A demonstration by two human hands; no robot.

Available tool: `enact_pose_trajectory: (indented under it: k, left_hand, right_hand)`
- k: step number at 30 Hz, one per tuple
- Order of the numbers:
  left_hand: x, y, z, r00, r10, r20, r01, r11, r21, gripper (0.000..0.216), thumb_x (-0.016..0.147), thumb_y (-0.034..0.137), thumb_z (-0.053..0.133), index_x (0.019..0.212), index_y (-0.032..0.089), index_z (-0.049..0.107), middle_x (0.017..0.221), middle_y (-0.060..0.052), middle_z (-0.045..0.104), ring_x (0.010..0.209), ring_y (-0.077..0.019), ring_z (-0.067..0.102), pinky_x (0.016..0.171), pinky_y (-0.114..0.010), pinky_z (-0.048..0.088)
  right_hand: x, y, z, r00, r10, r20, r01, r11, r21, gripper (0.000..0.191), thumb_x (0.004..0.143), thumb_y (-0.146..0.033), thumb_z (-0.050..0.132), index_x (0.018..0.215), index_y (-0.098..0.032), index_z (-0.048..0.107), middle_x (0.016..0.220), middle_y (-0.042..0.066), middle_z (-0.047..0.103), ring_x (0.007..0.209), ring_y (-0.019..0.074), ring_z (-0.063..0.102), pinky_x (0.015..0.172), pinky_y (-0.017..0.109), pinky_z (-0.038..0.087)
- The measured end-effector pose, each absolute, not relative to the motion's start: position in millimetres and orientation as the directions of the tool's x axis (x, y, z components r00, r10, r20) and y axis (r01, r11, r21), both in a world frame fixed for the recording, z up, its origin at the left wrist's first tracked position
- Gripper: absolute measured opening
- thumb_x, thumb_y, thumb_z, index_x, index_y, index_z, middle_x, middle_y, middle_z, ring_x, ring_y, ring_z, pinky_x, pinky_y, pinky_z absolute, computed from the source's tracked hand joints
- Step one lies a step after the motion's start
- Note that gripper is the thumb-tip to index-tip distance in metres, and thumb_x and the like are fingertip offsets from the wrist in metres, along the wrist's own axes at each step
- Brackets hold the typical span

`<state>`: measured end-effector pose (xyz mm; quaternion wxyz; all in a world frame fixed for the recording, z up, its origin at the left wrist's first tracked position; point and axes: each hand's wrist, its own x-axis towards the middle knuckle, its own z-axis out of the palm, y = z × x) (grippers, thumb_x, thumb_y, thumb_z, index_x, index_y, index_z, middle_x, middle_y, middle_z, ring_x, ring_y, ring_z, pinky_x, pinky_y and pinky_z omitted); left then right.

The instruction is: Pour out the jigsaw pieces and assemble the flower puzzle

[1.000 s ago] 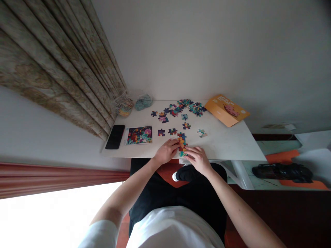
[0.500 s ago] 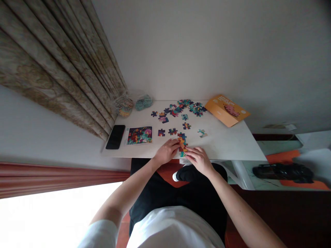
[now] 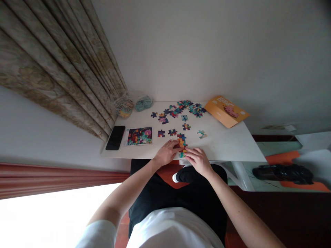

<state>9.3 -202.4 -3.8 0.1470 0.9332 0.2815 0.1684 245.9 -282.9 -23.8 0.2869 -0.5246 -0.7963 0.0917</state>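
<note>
A short column of joined jigsaw pieces (image 3: 182, 138), orange, dark blue and green, lies at the table's near edge. My left hand (image 3: 166, 151) holds its left side, with closed fingertips reaching over the orange part. From the right, my right hand (image 3: 198, 159) grips the lower pieces with its fingers together. My fingers hide part of the column. Just beyond it are single jigsaw pieces: one with orange figures (image 3: 186, 127), a dark one (image 3: 172, 132), a purple one (image 3: 161, 133) and a pale teal one (image 3: 202, 134).
A heap of loose jigsaw pieces (image 3: 184, 107) spreads along the back of the white table (image 3: 227, 148). A picture card (image 3: 139, 136) and a black phone (image 3: 115, 137) lie left. Two clear bags of pieces (image 3: 124, 106) stand behind them. An orange box (image 3: 227, 112) sits back right.
My left fingertips have slid slightly right over the joined pieces. My right hand stays almost in place, and the other pieces have not moved.
</note>
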Motion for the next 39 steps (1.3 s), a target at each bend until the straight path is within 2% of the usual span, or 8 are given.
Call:
enact_pose_trajectory:
  k: [6, 10, 14, 22, 26, 32, 36, 39]
  left_hand:
    - [10, -202, -3, 0.792, 0.569, 0.223, 0.478, -0.804, 0.353, 0.047, 0.098, 0.010, 0.055, 0.141, 0.027, 0.063, 0.145, -0.013, 0.059, 0.142, -0.0282, 0.052, 0.124, -0.053, 0.039]
    - [9, -202, -7, 0.765, 0.586, 0.267, 0.459, -0.787, 0.411, 0.043, 0.103, 0.014, 0.049, 0.144, 0.024, 0.057, 0.146, -0.013, 0.059, 0.142, -0.0258, 0.053, 0.123, -0.053, 0.039]
    - [7, -203, -8, 0.711, 0.616, 0.338, 0.444, -0.767, 0.464, 0.039, 0.105, 0.019, 0.047, 0.144, 0.021, 0.052, 0.146, -0.015, 0.060, 0.142, -0.0255, 0.053, 0.123, -0.054, 0.040]
    - [7, -211, 1, 0.804, 0.552, 0.222, 0.482, -0.823, 0.300, 0.043, 0.106, 0.034, 0.052, 0.147, 0.024, 0.057, 0.152, -0.012, 0.057, 0.149, -0.0304, 0.044, 0.126, -0.057, 0.031]
    - [8, -211, 1, 0.813, 0.544, 0.210, 0.476, -0.827, 0.299, 0.046, 0.106, 0.040, 0.052, 0.150, 0.024, 0.055, 0.153, -0.013, 0.057, 0.149, -0.0293, 0.045, 0.125, -0.056, 0.030]
    - [8, -211, 2, 0.812, 0.544, 0.214, 0.471, -0.825, 0.312, 0.051, 0.105, 0.045, 0.055, 0.149, 0.021, 0.056, 0.152, -0.015, 0.057, 0.149, -0.0300, 0.045, 0.126, -0.054, 0.031]
    - [9, -211, 2, 0.813, 0.538, 0.222, 0.467, -0.831, 0.302, 0.050, 0.104, 0.044, 0.055, 0.148, 0.020, 0.057, 0.152, -0.015, 0.057, 0.149, -0.0295, 0.045, 0.126, -0.053, 0.032]
    - [9, -211, 3, 0.814, 0.538, 0.217, 0.471, -0.832, 0.294, 0.050, 0.104, 0.044, 0.055, 0.148, 0.020, 0.058, 0.152, -0.014, 0.058, 0.149, -0.0284, 0.045, 0.127, -0.051, 0.032]
  right_hand:
    - [247, -284, -19, -0.272, 0.889, 0.369, 0.762, 0.433, -0.481, 0.028, 0.101, -0.032, 0.062, 0.126, -0.029, 0.072, 0.132, 0.007, 0.073, 0.109, 0.0294, 0.067, 0.095, 0.050, 0.055]
    - [249, -284, -16, -0.219, 0.894, 0.390, 0.743, 0.412, -0.528, 0.037, 0.097, -0.039, 0.068, 0.132, -0.026, 0.066, 0.130, 0.012, 0.071, 0.115, 0.0310, 0.066, 0.100, 0.051, 0.054]
    - [248, -284, -16, -0.215, 0.897, 0.386, 0.755, 0.403, -0.517, 0.041, 0.096, -0.040, 0.069, 0.135, -0.026, 0.064, 0.134, 0.011, 0.070, 0.115, 0.0312, 0.066, 0.100, 0.050, 0.054]
    - [243, -285, -22, -0.202, 0.904, 0.376, 0.779, 0.381, -0.497, 0.029, 0.096, -0.035, 0.069, 0.124, -0.027, 0.069, 0.125, 0.009, 0.075, 0.109, 0.0310, 0.066, 0.098, 0.050, 0.053]
    - [241, -284, -24, -0.165, 0.913, 0.372, 0.793, 0.348, -0.500, 0.032, 0.095, -0.037, 0.071, 0.125, -0.027, 0.068, 0.116, 0.009, 0.077, 0.104, 0.0322, 0.066, 0.095, 0.050, 0.054]
    - [240, -283, -22, -0.172, 0.915, 0.364, 0.790, 0.349, -0.504, 0.025, 0.095, -0.035, 0.070, 0.119, -0.026, 0.069, 0.119, 0.009, 0.076, 0.103, 0.0315, 0.066, 0.094, 0.050, 0.054]
    - [241, -283, -20, -0.146, 0.919, 0.367, 0.745, 0.346, -0.570, 0.024, 0.097, -0.038, 0.066, 0.118, -0.026, 0.070, 0.118, 0.010, 0.076, 0.105, 0.0308, 0.067, 0.097, 0.050, 0.054]
    - [249, -276, -20, -0.045, 0.928, 0.370, 0.681, 0.299, -0.668, 0.026, 0.099, -0.044, 0.061, 0.114, -0.025, 0.071, 0.113, 0.011, 0.076, 0.099, 0.0283, 0.070, 0.090, 0.045, 0.057]
